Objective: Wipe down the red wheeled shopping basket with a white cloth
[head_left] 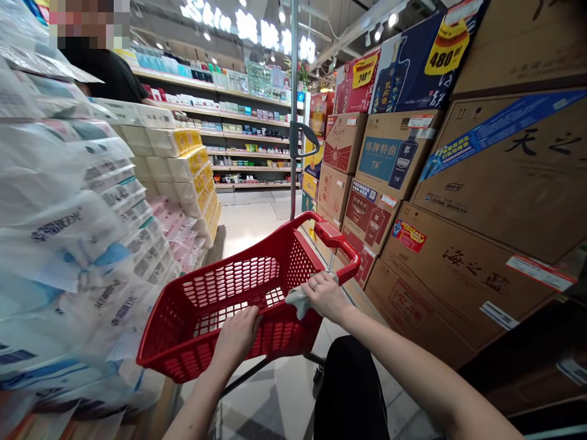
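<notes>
A red plastic shopping cart (206, 278) stands in front of me, its basket holding nothing that I can see. My left hand (239, 333) grips the near rim of the basket, fingers curled over the edge. Farther right, my right hand (324, 295) presses a pale grey-green cloth (299, 300) against the rim, close to the cart's handle (339, 239). A ring shows on one finger of that hand. Part of the cloth hangs down over the basket's near side.
Wrapped tissue packs (82, 244) are piled high on the left, with yellow-and-white packs (183, 165) behind. Cardboard cartons (458, 263) line the right side. A metal pole (293, 73) rises beyond the cart. A person in black (98, 73) stands back left, before stocked shelves (247, 125).
</notes>
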Demonstrator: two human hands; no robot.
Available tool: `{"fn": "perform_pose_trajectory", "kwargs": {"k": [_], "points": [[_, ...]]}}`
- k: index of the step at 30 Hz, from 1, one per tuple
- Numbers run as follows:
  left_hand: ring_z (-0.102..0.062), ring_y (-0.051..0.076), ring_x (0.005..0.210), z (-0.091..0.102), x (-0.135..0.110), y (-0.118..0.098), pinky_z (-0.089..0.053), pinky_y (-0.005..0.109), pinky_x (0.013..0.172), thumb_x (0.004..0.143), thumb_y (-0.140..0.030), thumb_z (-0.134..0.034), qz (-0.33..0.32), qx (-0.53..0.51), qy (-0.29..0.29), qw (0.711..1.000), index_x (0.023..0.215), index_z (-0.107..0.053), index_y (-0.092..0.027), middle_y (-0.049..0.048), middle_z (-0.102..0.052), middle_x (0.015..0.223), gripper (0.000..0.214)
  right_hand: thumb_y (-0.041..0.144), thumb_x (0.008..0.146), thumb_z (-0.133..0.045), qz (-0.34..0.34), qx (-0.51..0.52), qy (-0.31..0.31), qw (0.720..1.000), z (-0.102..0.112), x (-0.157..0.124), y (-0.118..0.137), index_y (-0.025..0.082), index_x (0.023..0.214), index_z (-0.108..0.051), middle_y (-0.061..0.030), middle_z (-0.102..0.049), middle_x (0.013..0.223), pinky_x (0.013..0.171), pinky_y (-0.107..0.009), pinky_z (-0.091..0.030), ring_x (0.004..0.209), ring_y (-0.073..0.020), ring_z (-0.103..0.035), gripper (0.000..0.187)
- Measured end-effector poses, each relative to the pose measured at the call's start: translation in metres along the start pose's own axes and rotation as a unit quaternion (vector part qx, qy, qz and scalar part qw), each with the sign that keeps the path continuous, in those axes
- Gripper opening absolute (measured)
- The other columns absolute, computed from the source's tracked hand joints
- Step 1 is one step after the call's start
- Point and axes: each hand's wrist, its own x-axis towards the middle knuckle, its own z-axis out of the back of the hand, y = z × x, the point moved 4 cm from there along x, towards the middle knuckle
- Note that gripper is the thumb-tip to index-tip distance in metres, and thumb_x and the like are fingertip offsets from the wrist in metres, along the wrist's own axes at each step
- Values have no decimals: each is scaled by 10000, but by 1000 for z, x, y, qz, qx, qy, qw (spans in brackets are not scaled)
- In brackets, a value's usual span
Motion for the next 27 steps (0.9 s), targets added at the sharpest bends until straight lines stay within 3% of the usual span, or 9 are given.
{"fn": "perform_pose_trajectory", "kwargs": {"k": [5,8,11,13,15,19,21,24,27], "points": [[-568,224,850,2,0,-13,-323,332,701,956,-332,-219,5,-6,-13,1000,883,-510,-198,80,-624,902,329,210,949,-391,-61,-27,-9,998,4,-10,-22,197,1034,-584,-84,-607,970,930,-440,-304,966,-227,-483,211],[-572,229,850,3,-1,-14,-325,337,704,953,-325,-227,16,-5,-17,1000,891,-516,-194,88,-624,904,324,240,951,-402,2,-19,28,999,2,-2,-26,187,988,-600,-88,-617,972,844,-397,-354,938,-219,-494,208],[-572,228,859,4,-3,-11,-326,336,715,952,-324,-228,17,-3,-10,1000,876,-508,-197,84,-623,898,317,383,949,-429,90,8,63,994,3,6,-29,189,981,-609,-78,-631,1000,798,-347,-380,929,-196,-513,266],[-571,225,859,4,-4,-8,-324,332,707,954,-326,-223,16,1,-3,1000,874,-499,-201,79,-624,897,313,486,944,-390,98,30,77,992,5,12,-29,192,965,-621,-70,-646,966,773,-317,-390,922,-186,-530,374],[-571,224,854,6,-6,-7,-319,328,692,956,-329,-215,10,7,6,1000,876,-490,-204,75,-624,898,312,527,947,-333,49,49,90,993,6,18,-30,189,930,-635,-69,-657,900,736,-288,-394,910,-182,-552,454],[-575,224,812,11,-9,-11,-315,323,658,958,-346,-207,-8,9,25,1000,856,-478,-202,72,-622,865,324,535,959,-253,-149,86,107,979,16,23,-45,156,900,-642,-99,-658,860,691,-260,-397,840,-177,-588,546],[-581,226,801,14,-9,-13,-324,320,653,954,-379,-217,-11,-2,35,999,843,-484,-200,73,-621,848,340,510,976,-147,-242,111,71,961,27,22,-60,154,947,-623,-102,-653,905,734,-264,-404,859,-175,-586,594],[-590,223,795,18,-5,-15,-343,306,642,930,-480,-259,-12,-37,60,997,846,-512,-198,75,-627,852,389,462,991,-130,-288,118,24,950,33,23,-79,156,1060,-572,-116,-621,1063,859,-305,-392,1027,-208,-541,542],[-597,204,757,17,5,-14,-351,280,606,896,-559,-296,-12,-82,109,991,829,-552,-206,63,-642,847,441,416,977,-300,-300,123,140,936,5,27,-82,104,1242,-472,-171,-594,1132,881,-367,-408,1071,-252,-538,444]]}}
